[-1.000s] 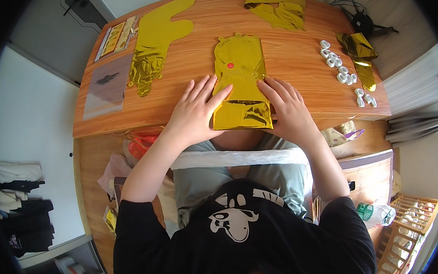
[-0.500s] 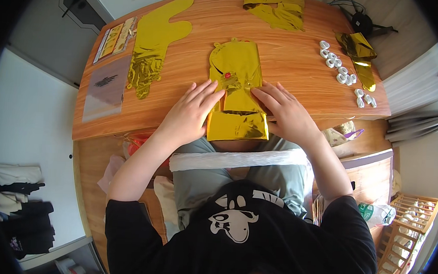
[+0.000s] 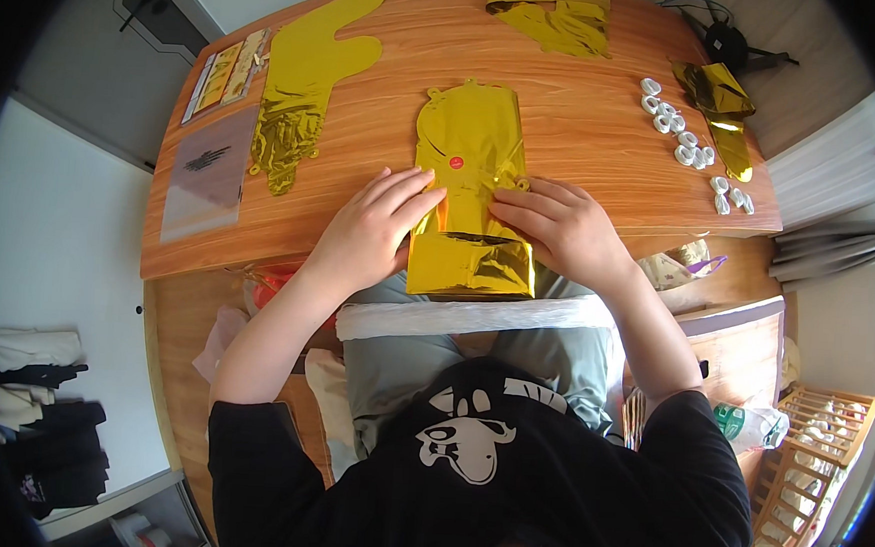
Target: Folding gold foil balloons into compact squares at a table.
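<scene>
- Both left hand (image 3: 365,224) and right hand (image 3: 575,232) touch the gold foil (image 3: 484,131), fingers loosely extended.
- Palms hidden; I can't tell whether they grip.

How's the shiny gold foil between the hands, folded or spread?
Folded, at least partly: the gold foil shows a straight crosswise crease near its closest end.

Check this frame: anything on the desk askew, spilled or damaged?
Nothing looks spilled or clearly damaged. Odd: the gold foil piece with the red spot overhangs the near edge of the desk, and the dark gold foil at the right looks crumpled rather than flat.
</scene>
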{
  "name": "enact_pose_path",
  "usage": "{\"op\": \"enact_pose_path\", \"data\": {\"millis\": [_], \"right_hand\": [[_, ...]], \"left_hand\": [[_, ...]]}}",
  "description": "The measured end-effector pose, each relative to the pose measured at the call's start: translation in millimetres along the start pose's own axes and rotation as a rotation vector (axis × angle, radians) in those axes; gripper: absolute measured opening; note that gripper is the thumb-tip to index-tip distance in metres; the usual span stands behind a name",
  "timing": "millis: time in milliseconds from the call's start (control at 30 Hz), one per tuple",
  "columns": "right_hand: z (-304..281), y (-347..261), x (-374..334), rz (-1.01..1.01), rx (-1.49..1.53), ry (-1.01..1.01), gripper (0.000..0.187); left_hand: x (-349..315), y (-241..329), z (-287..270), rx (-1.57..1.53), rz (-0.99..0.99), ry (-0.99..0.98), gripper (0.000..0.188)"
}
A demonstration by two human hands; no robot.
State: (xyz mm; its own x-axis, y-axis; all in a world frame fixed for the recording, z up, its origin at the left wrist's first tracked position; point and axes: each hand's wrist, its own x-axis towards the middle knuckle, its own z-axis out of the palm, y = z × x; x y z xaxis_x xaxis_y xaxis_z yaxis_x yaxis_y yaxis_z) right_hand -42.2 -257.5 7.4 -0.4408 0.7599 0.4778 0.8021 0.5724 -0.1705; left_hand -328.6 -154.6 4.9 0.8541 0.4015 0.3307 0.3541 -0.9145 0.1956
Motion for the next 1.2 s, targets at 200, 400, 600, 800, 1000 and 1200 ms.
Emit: {"op": "enact_pose_path", "data": {"millis": [200,400,600,800,1000,1200], "right_hand": [[1,-1,-1,0.01,-0.012,0.003,0.044],[3,-3,0,0.035,-0.022,0.027,0.041],[2,1,-2,0.079,0.058,0.026,0.036],[-3,2,8,0.282,0.283,0.053,0.03],[1,8,17,0.658,0.631,0.037,0.022],[3,6,22,0.699,0.633,0.116,0.021]], "left_hand": [[1,2,0,-0.008,0.005,0.037,0.054],[-1,4,4,0.201,0.058,0.015,0.045],[4,4,-2,0.076,0.026,-0.022,0.048],[18,2,-9,-0.2,-0.113,0.071,0.031],[45,1,-14,-0.529,-0.53,-0.02,0.038],[36,-5,-6,-0.611,-0.431,0.022,0.039]]}}
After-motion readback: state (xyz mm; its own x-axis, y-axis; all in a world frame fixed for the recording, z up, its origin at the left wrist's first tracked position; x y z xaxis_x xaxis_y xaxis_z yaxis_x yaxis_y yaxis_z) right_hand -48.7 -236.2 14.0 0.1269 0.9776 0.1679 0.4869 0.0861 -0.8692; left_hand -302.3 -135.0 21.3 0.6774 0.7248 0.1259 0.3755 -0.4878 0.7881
